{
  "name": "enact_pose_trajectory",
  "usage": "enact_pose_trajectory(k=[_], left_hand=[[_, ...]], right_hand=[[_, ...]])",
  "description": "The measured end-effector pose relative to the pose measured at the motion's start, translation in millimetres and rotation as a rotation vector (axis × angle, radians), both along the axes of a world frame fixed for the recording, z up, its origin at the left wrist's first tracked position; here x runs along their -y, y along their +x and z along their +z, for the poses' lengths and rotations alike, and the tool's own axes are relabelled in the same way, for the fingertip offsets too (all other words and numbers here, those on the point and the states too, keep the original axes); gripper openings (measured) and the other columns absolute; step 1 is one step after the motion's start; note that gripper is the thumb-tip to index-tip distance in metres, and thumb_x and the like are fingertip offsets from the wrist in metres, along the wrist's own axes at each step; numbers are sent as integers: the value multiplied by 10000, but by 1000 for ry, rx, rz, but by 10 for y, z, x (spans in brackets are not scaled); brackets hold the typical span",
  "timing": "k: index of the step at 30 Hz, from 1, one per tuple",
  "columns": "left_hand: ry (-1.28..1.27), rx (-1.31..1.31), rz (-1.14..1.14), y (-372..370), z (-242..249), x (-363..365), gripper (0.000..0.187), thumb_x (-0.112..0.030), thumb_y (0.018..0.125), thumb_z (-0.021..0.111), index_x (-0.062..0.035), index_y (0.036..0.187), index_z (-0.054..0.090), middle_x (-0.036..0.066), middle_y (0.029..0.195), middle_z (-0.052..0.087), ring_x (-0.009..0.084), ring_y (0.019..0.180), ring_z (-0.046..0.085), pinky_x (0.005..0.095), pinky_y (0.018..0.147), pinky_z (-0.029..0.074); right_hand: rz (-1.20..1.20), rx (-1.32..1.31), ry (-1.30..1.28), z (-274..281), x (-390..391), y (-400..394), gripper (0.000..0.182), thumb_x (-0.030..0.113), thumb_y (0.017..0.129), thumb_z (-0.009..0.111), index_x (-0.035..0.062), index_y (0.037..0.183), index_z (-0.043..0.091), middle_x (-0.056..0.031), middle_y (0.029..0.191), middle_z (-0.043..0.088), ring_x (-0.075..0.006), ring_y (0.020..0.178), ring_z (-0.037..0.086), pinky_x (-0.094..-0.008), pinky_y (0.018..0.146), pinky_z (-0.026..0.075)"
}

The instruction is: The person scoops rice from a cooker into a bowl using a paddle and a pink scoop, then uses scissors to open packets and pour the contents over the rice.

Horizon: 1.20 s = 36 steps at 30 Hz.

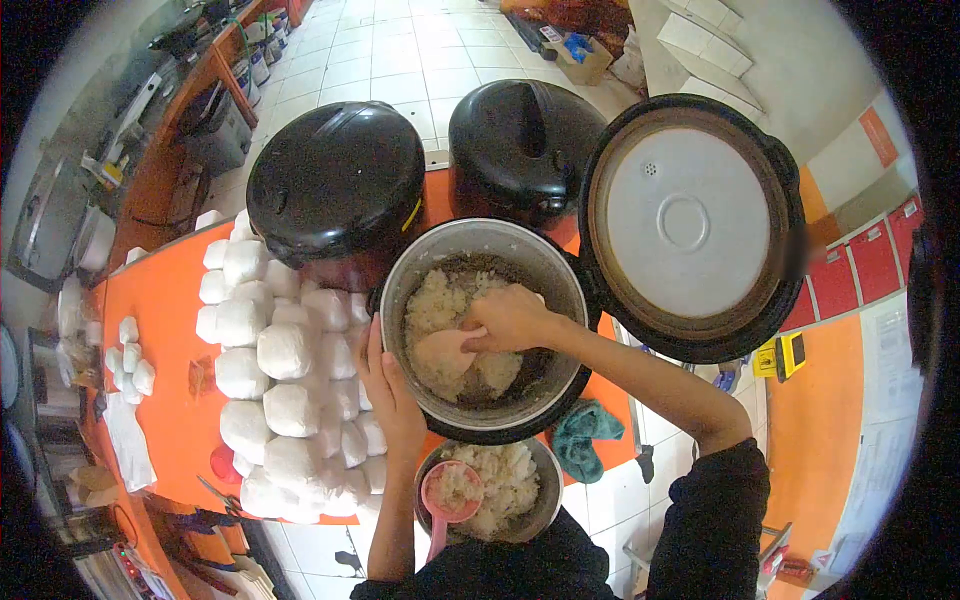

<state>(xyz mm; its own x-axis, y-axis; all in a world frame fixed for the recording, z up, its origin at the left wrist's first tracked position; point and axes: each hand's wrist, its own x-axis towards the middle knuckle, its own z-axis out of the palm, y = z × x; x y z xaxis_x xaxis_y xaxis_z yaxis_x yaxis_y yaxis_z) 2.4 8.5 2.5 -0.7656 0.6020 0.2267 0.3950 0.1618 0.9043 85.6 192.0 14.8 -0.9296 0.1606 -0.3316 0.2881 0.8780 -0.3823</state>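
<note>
My right hand (512,318) reaches into an open rice cooker pot (480,232), closed around the handle of a pale pink rice paddle (443,357). The paddle's blade lies against cooked rice (438,298), which covers part of the pot's bottom. My left hand (396,395) rests along the pot's outer left side, fingers stretched out. Just below the pot stands a metal bowl (551,495) of cooked rice. A pink scoop (440,522) with rice in its cup lies on the rice in that bowl.
Rows of white wrapped bundles (292,350) are piled left of the pot on the orange table (165,290). Two lidded black cookers (335,170) stand behind. The cooker's lid (690,250) is swung open to the right. A green cloth (582,440) lies at lower right.
</note>
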Motion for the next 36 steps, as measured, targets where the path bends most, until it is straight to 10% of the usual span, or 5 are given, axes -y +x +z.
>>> enact_pose_trajectory(k=[15,22,28,36], left_hand=[[36,-16,-49,-27,3,30,460,-281,958,266,11,1297,372,208,1251,349,319,1193,337,390,1008,245],[86,-42,-75,-83,-110,62,453,-269,962,279,20,1300,364,222,1259,352,329,1192,336,391,1014,241],[92,-85,-62,-126,-170,50,435,-250,958,284,-3,1306,367,227,1273,356,343,1214,325,398,1022,241],[147,-151,-49,-103,-260,49,399,-198,953,311,-12,1297,386,229,1234,392,335,1164,377,382,996,279]], right_hand=[[69,-159,-515,-78,-225,84,292,336,787,621,73,896,687,-57,559,572,-120,485,486,-292,463,385],[-125,-128,-608,923,-73,569,293,297,822,620,18,899,671,2,517,482,-43,505,413,-226,448,341],[-272,-50,-579,1368,463,1416,346,348,823,596,25,933,653,-100,630,610,-111,575,559,-283,527,430],[-423,37,12,-26,1965,2274,361,69,840,455,168,1181,522,-150,764,571,-359,779,594,-445,664,487]])
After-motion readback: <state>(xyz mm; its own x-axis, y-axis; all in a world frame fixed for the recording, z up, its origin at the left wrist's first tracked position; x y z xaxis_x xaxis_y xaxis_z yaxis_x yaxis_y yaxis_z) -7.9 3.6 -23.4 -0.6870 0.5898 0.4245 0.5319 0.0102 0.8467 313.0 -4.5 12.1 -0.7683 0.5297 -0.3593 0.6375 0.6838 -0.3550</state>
